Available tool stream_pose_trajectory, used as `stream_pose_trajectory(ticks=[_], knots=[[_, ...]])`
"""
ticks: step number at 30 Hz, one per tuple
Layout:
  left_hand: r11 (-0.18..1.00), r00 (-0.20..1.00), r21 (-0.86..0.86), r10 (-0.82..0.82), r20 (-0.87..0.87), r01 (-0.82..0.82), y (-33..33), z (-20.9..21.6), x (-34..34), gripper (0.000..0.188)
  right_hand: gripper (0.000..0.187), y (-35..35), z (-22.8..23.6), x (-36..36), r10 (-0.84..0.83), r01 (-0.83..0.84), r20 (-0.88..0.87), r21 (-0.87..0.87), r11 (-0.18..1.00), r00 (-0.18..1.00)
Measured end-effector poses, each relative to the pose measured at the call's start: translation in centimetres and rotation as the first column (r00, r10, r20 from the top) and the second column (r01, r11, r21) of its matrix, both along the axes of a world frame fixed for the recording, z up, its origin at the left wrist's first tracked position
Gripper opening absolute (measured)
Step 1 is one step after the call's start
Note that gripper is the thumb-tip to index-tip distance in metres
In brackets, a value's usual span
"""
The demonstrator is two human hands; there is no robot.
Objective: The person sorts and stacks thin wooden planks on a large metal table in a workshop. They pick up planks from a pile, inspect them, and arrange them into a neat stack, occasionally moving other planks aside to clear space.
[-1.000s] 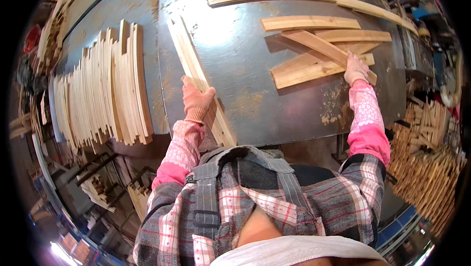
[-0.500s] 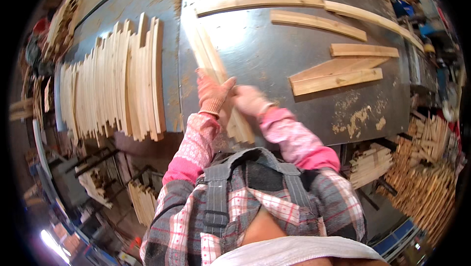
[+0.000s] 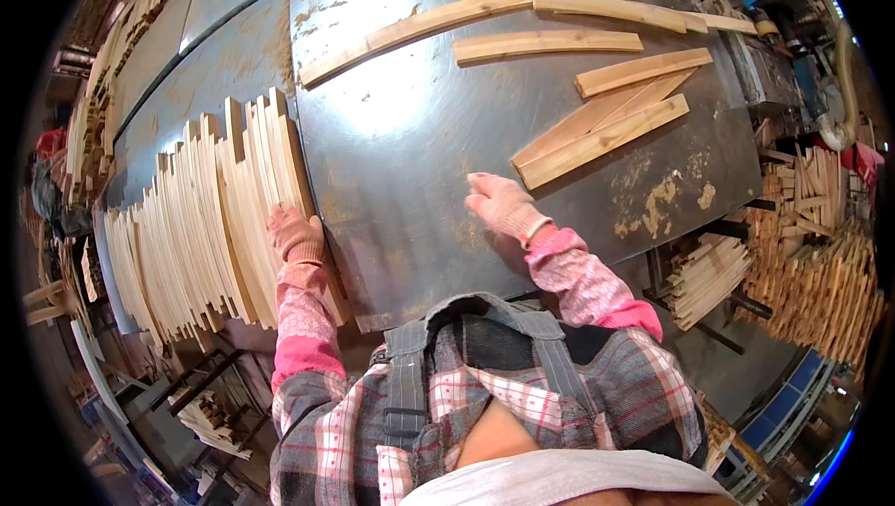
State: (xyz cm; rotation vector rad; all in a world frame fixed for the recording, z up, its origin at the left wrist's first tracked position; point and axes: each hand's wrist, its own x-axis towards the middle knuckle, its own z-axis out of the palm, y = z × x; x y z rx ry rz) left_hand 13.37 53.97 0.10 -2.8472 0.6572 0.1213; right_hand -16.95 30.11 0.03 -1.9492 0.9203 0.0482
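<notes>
My left hand (image 3: 296,234), in a pale orange work glove, is closed over the wooden strips (image 3: 270,156) at the right end of a long row, thumb on the right side. The strips lie side by side, their far ends uneven. Above the bare metal tabletop (image 3: 401,254) hovers my gloved right hand (image 3: 506,207), holding nothing, its fingers loosely bent and a little apart. Just beyond that hand lies a wooden board (image 3: 606,140), with another board (image 3: 643,72) behind it and a flat piece slanting between them.
Toward the far side lie several longer pieces, among them a wooden strip (image 3: 419,32) and a shorter strip (image 3: 550,45). Sawdust (image 3: 660,203) is scattered at the right. Stacked wood (image 3: 709,277) stands below the table's right edge, beside a larger heap of sticks (image 3: 811,273).
The strips both hands held over the middle of the table now lie at the row's right end. My left hand moved left with them; my right hand came away to the right, empty.
</notes>
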Motion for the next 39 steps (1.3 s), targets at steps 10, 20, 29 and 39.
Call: stream_pose_trajectory(ticks=[10,20,29,39], knots=[[0.852,0.893,-0.283,-0.447,0.041,0.44,-21.2,1.4,11.5,0.05,0.034,-4.9,-2.5,-6.1,-0.464,0.441,0.033,0.26,0.859,0.885],[0.838,0.81,0.213,-0.37,-0.455,0.503,-34.5,4.2,8.5,0.057,0.016,-6.4,-2.2,-5.9,-0.695,0.602,-0.184,0.678,0.422,0.695],[0.631,0.214,-0.469,-0.439,-0.872,-0.618,-20.7,-0.3,-4.9,0.03,0.053,-2.6,0.1,-0.9,-0.422,0.212,0.212,0.622,0.754,0.881],[0.294,0.305,-0.931,-0.885,-0.35,-0.214,-26.2,5.6,-24.4,0.042,0.031,-5.9,5.8,-15.8,-0.614,0.584,0.364,0.202,0.786,0.701]])
